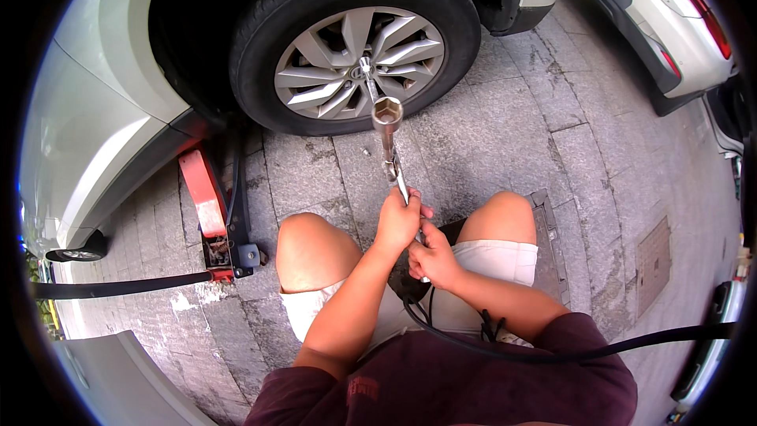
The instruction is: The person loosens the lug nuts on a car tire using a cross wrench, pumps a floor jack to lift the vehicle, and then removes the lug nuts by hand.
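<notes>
Both my hands are closed around the shiny metal handle of a lug wrench (392, 159). My left hand (399, 219) grips it farther from me, and my right hand (436, 257) is lower, near the handle's end. An open socket on the wrench faces up toward me, while another shiny part extends beyond it in front of the wheel's hub. Whether the far part touches the wheel I cannot tell. The car wheel (359, 55), with a black tire and silver spoked rim, stands in front of me.
Left of the wheel, a red floor jack (206, 193) sits beside the pale car's body (102, 122), its long black handle (126, 287) reaching left. Another white car (670, 16) is at far right. A black cable (615, 347) crosses my lap. Stone paving (505, 134) lies around me.
</notes>
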`<state>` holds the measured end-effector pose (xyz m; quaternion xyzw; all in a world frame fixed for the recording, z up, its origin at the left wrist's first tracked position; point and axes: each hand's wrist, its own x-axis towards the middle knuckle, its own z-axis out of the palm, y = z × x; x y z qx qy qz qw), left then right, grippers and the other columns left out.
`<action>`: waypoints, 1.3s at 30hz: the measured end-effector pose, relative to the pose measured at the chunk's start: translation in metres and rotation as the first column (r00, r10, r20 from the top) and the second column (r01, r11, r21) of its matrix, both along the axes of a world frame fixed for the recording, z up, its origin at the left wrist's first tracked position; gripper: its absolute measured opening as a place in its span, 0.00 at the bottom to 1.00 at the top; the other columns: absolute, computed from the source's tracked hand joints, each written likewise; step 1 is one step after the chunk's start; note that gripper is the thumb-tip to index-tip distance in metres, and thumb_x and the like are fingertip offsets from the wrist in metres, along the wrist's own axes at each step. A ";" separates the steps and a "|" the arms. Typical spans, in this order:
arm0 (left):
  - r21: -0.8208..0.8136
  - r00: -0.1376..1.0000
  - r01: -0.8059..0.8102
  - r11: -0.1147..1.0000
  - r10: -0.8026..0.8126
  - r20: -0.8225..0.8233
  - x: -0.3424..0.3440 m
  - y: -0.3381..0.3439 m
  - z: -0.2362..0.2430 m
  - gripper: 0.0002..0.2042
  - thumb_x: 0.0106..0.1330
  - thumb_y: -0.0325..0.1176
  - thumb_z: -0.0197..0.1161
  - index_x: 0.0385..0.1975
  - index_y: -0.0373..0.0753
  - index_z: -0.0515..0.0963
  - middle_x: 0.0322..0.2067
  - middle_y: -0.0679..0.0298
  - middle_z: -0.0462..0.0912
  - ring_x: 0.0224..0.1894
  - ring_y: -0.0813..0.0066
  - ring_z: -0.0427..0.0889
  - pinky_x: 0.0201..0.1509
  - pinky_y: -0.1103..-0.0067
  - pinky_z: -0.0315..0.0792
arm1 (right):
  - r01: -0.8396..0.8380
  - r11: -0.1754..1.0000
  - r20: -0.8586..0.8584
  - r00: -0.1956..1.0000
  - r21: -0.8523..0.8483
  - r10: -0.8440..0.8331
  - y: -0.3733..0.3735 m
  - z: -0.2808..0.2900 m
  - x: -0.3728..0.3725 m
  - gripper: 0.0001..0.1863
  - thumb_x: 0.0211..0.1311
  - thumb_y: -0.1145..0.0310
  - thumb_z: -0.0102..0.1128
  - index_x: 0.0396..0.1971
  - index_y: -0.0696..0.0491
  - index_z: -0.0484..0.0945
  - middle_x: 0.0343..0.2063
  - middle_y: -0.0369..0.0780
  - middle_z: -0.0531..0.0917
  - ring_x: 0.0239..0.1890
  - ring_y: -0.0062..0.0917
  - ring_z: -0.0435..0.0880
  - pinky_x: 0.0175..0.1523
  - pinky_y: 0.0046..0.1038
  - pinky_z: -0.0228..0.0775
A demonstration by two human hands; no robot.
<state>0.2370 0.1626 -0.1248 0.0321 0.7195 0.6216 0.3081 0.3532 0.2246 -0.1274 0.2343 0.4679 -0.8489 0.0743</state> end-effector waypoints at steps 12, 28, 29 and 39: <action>0.088 0.999 0.039 0.995 -0.042 0.025 -0.013 0.007 0.008 0.13 0.78 0.33 0.54 0.51 0.28 0.70 0.28 0.56 0.83 0.35 0.65 0.89 0.38 0.72 0.81 | 0.012 0.960 0.016 1.000 -0.280 -0.008 0.018 0.018 -0.013 0.24 0.75 0.74 0.50 0.68 0.46 0.60 0.15 0.30 0.63 0.11 0.17 0.62 0.18 0.25 0.59; 0.140 0.999 0.030 0.990 -0.028 -0.019 -0.009 0.019 -0.017 0.16 0.78 0.31 0.53 0.59 0.28 0.68 0.38 0.54 0.87 0.43 0.66 0.88 0.47 0.72 0.80 | 0.098 0.565 -0.155 0.986 0.819 0.054 0.023 -0.021 -0.012 0.26 0.67 0.72 0.60 0.63 0.60 0.65 0.22 0.51 0.81 0.18 0.40 0.81 0.29 0.42 0.75; 0.132 0.999 0.038 0.991 -0.035 -0.024 -0.008 0.019 -0.015 0.16 0.79 0.32 0.52 0.59 0.28 0.68 0.39 0.54 0.86 0.43 0.66 0.87 0.48 0.71 0.80 | 0.084 0.478 -0.128 0.990 0.874 0.060 0.024 -0.016 -0.011 0.28 0.66 0.71 0.61 0.64 0.61 0.65 0.24 0.53 0.82 0.20 0.43 0.83 0.31 0.43 0.76; 0.501 0.978 -0.035 0.865 -0.073 0.194 -0.017 0.008 -0.012 0.15 0.80 0.38 0.53 0.56 0.34 0.69 0.31 0.62 0.77 0.46 0.63 0.82 0.60 0.67 0.74 | -0.105 0.993 -0.190 0.977 -0.053 0.093 0.033 0.015 -0.007 0.40 0.74 0.78 0.52 0.80 0.48 0.45 0.23 0.36 0.76 0.16 0.19 0.76 0.21 0.28 0.73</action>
